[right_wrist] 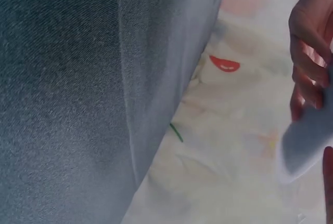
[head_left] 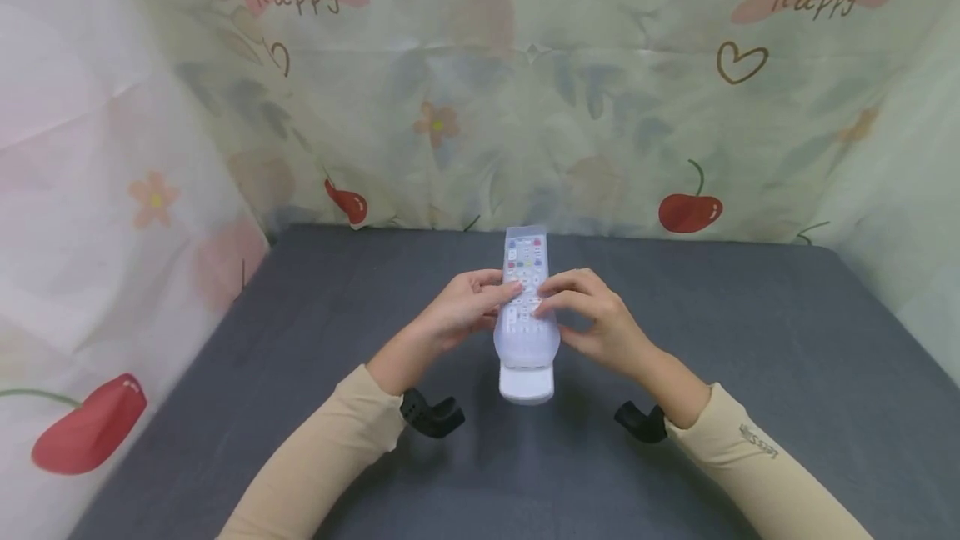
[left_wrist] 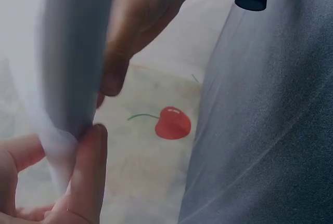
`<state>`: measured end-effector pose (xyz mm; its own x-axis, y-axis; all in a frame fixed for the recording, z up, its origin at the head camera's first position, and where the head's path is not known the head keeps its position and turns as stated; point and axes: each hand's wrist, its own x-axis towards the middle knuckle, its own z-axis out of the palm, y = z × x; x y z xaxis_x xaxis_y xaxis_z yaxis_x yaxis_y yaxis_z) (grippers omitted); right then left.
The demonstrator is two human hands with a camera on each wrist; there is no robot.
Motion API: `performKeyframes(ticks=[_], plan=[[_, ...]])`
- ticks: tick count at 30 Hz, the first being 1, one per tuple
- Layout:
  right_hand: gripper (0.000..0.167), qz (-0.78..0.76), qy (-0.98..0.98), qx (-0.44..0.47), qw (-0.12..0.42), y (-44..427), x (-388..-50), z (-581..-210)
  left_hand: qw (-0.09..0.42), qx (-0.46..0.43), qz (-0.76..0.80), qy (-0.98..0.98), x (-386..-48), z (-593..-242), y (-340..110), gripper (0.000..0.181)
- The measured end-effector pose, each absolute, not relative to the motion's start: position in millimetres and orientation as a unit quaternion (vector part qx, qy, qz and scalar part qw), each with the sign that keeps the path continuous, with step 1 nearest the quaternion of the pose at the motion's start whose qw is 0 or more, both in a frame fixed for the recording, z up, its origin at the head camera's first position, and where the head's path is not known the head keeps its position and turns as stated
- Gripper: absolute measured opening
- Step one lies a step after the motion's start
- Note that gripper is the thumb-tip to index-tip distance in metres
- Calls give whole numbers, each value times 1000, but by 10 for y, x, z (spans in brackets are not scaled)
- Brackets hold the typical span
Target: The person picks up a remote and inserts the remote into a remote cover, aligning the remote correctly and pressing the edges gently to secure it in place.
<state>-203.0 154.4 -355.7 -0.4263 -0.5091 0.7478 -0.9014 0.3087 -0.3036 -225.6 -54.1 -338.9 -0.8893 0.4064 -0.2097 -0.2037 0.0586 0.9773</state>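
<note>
A white remote control (head_left: pixel 527 386) with small coloured buttons is held above the dark table, inside a clear, whitish sleeve (head_left: pixel 527 348). The sleeve reaches past the remote's far end and flares near the person, where the remote's plain white end sticks out. From the left side, the left hand (head_left: pixel 467 307) grips the sleeved remote, thumb over the buttons. At the right, the right hand (head_left: pixel 596 317) pinches the sleeve, its fingertips on the top face and its thumb by the edge. In the left wrist view, the remote and sleeve (left_wrist: pixel 73 57) are blurred.
A dark grey cloth (head_left: pixel 300 407) covers the table. Patterned curtains (head_left: pixel 480 107) hang behind it and along both sides. Black bands (head_left: pixel 432 413) sit on the wrists at the beige cuffs.
</note>
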Motion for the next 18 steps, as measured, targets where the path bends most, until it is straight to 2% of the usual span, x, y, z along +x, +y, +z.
performKeyframes(ticks=[6,11,15,18], plan=[[34,393,-792,410,223,1554,-2040,-3564,177,65,687,702,-2234,-3393,-534,48],[18,484,-807,305,147,1559,-2066,-3544,152,80,685,708,-2213,-3411,-532,49],[23,531,-812,229,79,1535,-2099,-3512,149,100,668,722,-2171,-3412,-502,49],[21,533,-817,209,69,1513,-2111,-3490,147,121,657,729,-2135,-3407,-469,49]])
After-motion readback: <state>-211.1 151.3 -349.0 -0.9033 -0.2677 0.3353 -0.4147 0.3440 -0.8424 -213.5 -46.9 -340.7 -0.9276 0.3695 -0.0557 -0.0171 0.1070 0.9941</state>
